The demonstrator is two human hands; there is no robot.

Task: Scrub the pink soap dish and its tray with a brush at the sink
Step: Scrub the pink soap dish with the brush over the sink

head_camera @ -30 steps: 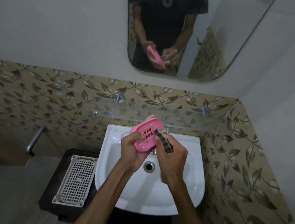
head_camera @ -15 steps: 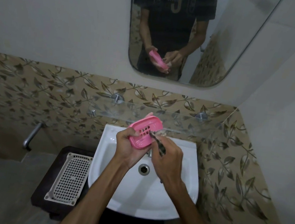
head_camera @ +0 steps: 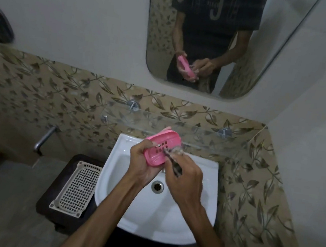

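Note:
My left hand grips a pink soap dish with drain slots, held tilted above the white sink. My right hand is closed on a dark-handled brush, and its pale bristle end rests against the slotted face of the dish. The dish's near edge is hidden by my left fingers. I cannot tell whether the dish and its tray are joined or apart.
A beige perforated basket lies on a dark stool left of the sink. A glass shelf runs along the tiled wall just behind the dish. A mirror hangs above, and a metal wall tap sticks out at left.
The view has tilted upward, showing more of the mirror. The brush has slid across the dish face, its handle now lower and its bristles over the slots.

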